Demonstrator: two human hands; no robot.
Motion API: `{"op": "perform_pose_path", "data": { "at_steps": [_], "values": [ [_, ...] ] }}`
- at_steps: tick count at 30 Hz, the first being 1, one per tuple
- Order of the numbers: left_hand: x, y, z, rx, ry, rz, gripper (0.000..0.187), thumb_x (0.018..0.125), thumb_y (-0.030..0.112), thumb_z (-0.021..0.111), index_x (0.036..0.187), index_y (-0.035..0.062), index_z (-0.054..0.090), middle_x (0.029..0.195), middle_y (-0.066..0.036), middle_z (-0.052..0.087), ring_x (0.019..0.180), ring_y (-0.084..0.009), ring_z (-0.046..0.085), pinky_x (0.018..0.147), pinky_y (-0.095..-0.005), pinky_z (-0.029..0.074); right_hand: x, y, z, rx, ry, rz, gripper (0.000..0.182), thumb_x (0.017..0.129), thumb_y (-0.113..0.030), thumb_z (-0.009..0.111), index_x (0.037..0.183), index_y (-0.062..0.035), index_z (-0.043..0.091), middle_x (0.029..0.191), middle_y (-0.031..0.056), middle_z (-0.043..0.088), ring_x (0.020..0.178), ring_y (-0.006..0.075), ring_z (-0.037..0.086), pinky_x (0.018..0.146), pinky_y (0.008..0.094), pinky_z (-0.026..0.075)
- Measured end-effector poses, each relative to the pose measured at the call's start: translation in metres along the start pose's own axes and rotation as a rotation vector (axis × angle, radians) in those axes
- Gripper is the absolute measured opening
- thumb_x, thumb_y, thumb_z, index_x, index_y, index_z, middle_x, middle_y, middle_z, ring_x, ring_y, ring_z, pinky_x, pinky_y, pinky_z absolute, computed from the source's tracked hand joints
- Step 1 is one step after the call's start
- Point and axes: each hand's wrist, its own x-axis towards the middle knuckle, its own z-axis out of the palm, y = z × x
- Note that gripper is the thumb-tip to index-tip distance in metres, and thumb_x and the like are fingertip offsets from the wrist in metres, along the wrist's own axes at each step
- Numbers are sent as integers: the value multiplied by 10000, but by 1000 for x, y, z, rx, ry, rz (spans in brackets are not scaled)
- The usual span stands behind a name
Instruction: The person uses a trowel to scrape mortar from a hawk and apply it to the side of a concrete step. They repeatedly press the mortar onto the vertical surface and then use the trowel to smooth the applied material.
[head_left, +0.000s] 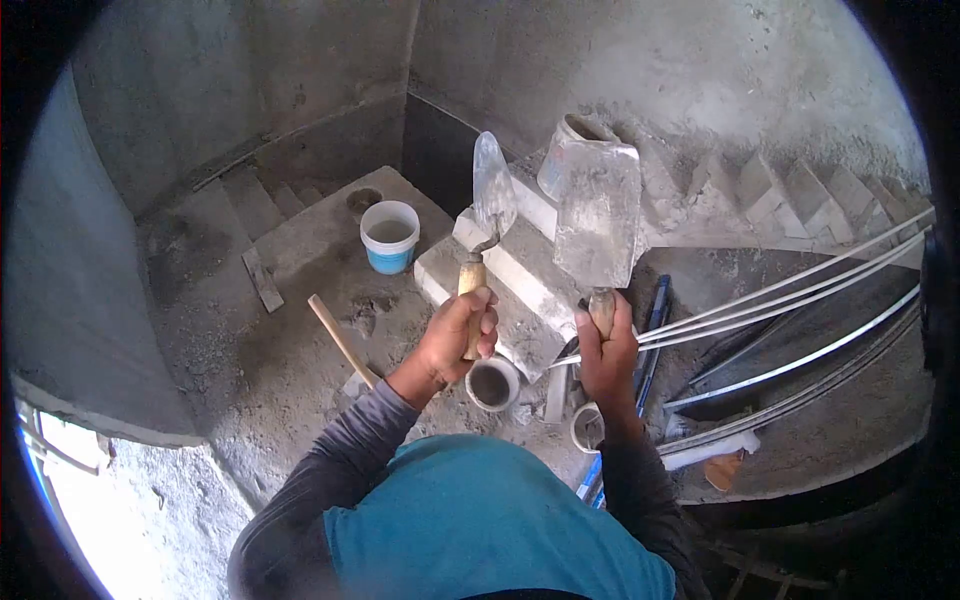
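Note:
My left hand [460, 337] is closed round the wooden handle of a pointing trowel [492, 185], whose narrow rounded blade points up and away from me. In my right hand [608, 358] is the short handle of a wide trowel [598, 215] with a large, roughly rectangular blade, smeared pale grey and held up. The two blades are apart, side by side. Beyond and below them lie pale blocks [525, 280] on the dusty floor. A whitish bucket [553, 172] stands partly hidden behind the wide blade.
A white and blue bucket [390, 238] stands left of the blocks. A wooden tool handle [342, 340] leans near my left forearm. Small round containers [492, 384] sit close to me. Long white pipes [780, 296] stretch across the right. Broken sawtooth masonry [765, 195] lines the wall.

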Motion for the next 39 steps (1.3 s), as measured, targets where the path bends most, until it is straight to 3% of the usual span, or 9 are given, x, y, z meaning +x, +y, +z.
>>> {"op": "perform_pose_path", "data": {
  "at_steps": [3,5,8,13,16,23,26,30,39],
  "values": [
    [-3,-3,-4,-76,-123,-19,263,930,337,546,1038,102,497,697,-7,490,488,-141,462,450,-297,389,-7,-1,-1,28,-41,84,480,909,-194,634,1287,52,469,1060,264,630,1001,351,646,869,391,492],
    [-4,-4,-1,-6,-123,1,267,927,340,545,1022,94,501,687,1,493,486,-143,459,452,-294,388,-10,3,1,-89,8,-143,495,895,-178,649,1293,44,455,1079,262,623,1021,358,638,876,396,490],
    [-7,-3,9,156,-51,80,262,927,323,542,996,74,500,679,-8,506,470,-144,468,447,-292,380,-19,7,-3,-41,57,-112,546,866,-167,677,1302,57,438,1102,260,616,1040,372,629,888,401,488],
    [-8,-2,18,353,-4,224,229,923,246,592,942,47,479,646,-32,516,454,-136,491,412,-275,394,-15,12,-3,-351,235,-577,661,789,-245,753,1301,53,459,1045,230,635,974,376,635,835,407,518],
    [-7,-5,22,368,40,189,238,929,242,598,951,43,471,620,-26,506,442,-123,482,407,-271,394,-7,1,7,-703,-109,-181,565,869,-242,676,1337,-11,459,971,175,627,886,369,631,747,441,507],
    [-4,-16,21,298,84,228,242,946,258,583,978,53,459,615,-22,503,423,-113,474,390,-260,378,-15,-3,20,-220,88,-190,523,915,-232,619,1332,30,445,1166,289,583,1063,436,600,865,449,496],
    [-2,-18,20,309,80,250,236,941,248,588,977,51,463,625,-27,507,429,-117,480,389,-260,376,-14,1,18,-315,83,-278,528,911,-233,627,1343,12,447,1168,270,587,1050,424,608,859,447,497],
    [-13,-9,25,341,22,161,218,933,244,564,940,42,484,680,-44,516,476,-157,515,422,-295,418,-7,-5,18,-404,-93,10,539,897,-220,645,1364,-34,450,1155,234,609,1045,408,613,857,433,505],
    [-2,-16,2,-13,-164,37,159,835,160,603,888,56,496,619,-24,490,437,-150,493,423,-291,416,-23,19,11,60,-11,-125,470,907,-179,639,1289,33,465,1102,253,624,1011,374,645,872,406,497]
  ]
}}
